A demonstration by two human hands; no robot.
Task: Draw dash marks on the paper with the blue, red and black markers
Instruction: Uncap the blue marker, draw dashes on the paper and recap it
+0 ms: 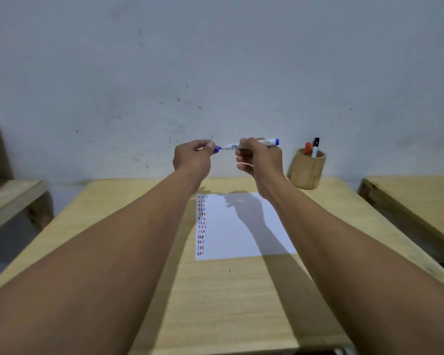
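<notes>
Wood table [128,226]: pale grain, flanked by another bench each side
Wall [215,60]: grey-white, scuffed
Left hand [192,157]: pinching blue cap [216,149]
Paper [241,226]: dash column down its left edge
Right hand [260,160]: gripping blue marker [251,144], raised above paper
Wooden cup [307,170]: red marker [307,148], black marker [315,147] inside

Two bare forearms, no sleeves, bare hands [192,156]

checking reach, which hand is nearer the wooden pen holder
Right. The right hand holds the blue marker just left of the pen holder; the left hand is farther left.
</notes>
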